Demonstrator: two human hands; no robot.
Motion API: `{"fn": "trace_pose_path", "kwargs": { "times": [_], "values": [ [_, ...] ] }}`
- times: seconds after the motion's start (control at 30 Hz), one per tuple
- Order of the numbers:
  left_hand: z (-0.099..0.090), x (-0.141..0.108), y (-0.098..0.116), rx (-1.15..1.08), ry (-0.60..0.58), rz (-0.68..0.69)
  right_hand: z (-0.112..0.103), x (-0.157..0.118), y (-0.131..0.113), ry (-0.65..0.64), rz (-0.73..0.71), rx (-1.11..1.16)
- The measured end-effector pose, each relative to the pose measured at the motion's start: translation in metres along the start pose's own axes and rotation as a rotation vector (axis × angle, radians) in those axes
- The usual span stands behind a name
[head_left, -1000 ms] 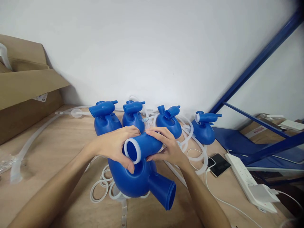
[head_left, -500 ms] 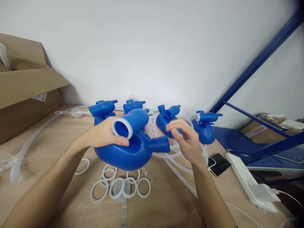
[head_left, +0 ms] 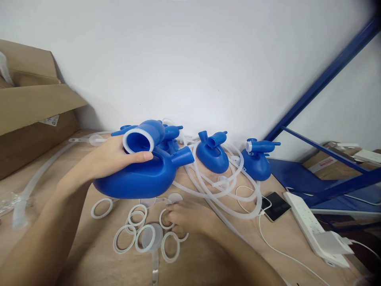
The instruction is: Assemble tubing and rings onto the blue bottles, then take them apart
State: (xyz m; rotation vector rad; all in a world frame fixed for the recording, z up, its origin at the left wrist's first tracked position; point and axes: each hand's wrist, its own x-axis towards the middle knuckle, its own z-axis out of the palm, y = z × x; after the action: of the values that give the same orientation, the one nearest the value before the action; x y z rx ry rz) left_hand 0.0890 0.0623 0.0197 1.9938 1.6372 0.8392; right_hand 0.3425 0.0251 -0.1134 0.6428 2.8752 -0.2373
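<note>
My left hand (head_left: 119,159) grips a blue plastic urinal bottle (head_left: 137,180) by its upper part and holds it above the table. The wide mouth faces me with a white ring (head_left: 151,139) around its rim; a second blue spout (head_left: 183,156) points right. Below it, my right hand (head_left: 189,216) is down at the loose white rings, its fingers curled in among them, with a ring (head_left: 165,219) at the fingertips and part of another ring (head_left: 184,238) under the hand. The fingertips are partly hidden. Another ring (head_left: 170,247) lies just in front of the hand.
More blue bottles (head_left: 212,157) stand along the wall, one (head_left: 257,165) at the right. Clear hoses (head_left: 205,194) coil across the table. A clear flat cap with a strap (head_left: 155,262) lies in front. A phone (head_left: 276,206), a power strip (head_left: 306,216) and a cardboard box (head_left: 38,131) flank the area.
My right hand has dropped from beside the bottle down and left to the rings, and some rings have shifted. The bottle in my left hand has moved left and slightly up.
</note>
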Motion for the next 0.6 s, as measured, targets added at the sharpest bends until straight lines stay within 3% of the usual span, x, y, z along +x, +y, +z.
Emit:
{"fn": "trace_pose_path", "kwargs": {
  "times": [0.1,0.23,0.47,0.6],
  "values": [
    [0.001,0.001,0.001,0.006,0.002,-0.033,-0.015,-0.01,0.005,-0.06,0.003,0.054],
    [0.001,0.003,-0.002,-0.028,-0.008,-0.046,-0.035,-0.021,0.007,0.025,0.007,0.068],
    [-0.001,0.003,-0.004,-0.026,0.012,-0.044,-0.009,-0.003,0.004,-0.026,-0.037,-0.098],
    [-0.001,0.002,-0.003,-0.017,0.01,-0.05,-0.013,-0.005,0.013,0.056,-0.068,0.023]
  ]
}}
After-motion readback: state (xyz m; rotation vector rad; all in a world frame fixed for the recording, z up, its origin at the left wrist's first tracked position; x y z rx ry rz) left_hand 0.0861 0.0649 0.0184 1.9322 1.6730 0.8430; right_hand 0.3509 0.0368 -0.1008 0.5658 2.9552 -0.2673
